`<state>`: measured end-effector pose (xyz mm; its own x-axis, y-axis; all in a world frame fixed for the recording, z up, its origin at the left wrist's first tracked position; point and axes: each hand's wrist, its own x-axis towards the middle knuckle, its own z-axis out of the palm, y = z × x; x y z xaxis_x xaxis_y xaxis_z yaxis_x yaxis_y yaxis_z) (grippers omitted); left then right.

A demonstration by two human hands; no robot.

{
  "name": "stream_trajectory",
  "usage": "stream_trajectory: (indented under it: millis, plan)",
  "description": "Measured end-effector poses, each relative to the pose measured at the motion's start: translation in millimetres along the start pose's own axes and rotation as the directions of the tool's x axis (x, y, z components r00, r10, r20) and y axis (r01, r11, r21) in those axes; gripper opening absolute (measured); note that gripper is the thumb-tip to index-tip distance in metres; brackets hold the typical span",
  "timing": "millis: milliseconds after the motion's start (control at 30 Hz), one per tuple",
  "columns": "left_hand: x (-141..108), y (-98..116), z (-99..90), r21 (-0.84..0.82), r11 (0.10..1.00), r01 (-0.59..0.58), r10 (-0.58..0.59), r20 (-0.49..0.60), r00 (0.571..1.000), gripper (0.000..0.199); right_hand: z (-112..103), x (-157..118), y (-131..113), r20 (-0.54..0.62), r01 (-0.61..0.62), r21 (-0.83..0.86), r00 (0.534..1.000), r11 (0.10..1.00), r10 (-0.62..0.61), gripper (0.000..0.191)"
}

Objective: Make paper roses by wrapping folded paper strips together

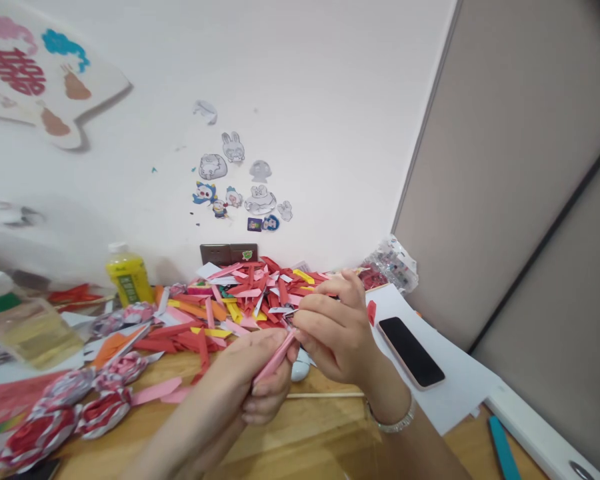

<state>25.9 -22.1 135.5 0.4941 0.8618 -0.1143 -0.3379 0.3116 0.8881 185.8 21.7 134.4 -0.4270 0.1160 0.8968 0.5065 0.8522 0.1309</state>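
A folded pink paper strip (276, 357) slants up through the grip of my left hand (263, 380), whose fingers are wrapped round it. My right hand (333, 327) pinches the strip's upper end between thumb and fingertips, and that tip is partly hidden. Behind both hands spreads a heap of folded paper strips (260, 293) in red, pink, yellow, orange and white. A light blue rounded object (300, 367) peeks out under the right hand. Two loose pink strips (157, 391) lie on the wooden table left of my left hand.
Red-and-white woven paper pieces (103, 407) sit at left, near a large bottle (40, 330) and a yellow drink bottle (129, 273). To the right, a phone (411, 352) rests on white paper (447, 383). A thin stick (325, 395) crosses the table; a teal strip (503, 447) lies front right.
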Motion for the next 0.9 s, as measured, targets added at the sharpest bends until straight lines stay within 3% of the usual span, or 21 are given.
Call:
stream_trajectory:
  millis: [200, 467, 633, 900]
  plan:
    - [2.4, -2.3, 0.3, 0.169, 0.978, -0.119, 0.136, -0.091, 0.987, 0.029, 3.9, 1.0, -4.0, 0.018, -0.033, 0.031, 0.999, 0.999, 0.032, 0.013]
    - [3.8, -4.1, 2.3, 0.408, 0.888, -0.213, 0.317, -0.206, 0.926, 0.03, 5.2, 5.2, -10.7, 0.046, -0.15, 0.169, 0.989, 0.974, 0.144, 0.015]
    - [4.5, -2.6, 4.9, 0.576, 0.787, -0.223, 0.411, -0.22, 0.885, 0.031, 1.5, 7.7, -9.3, 0.171, -0.198, 0.207, 0.972, 0.958, 0.164, 0.016]
    - [0.7, -1.3, 9.0, 0.785, 0.579, -0.223, 0.561, -0.184, 0.807, 0.022, -1.5, 5.8, -5.0, 0.259, -0.288, 0.347, 0.944, 0.893, 0.204, 0.014]
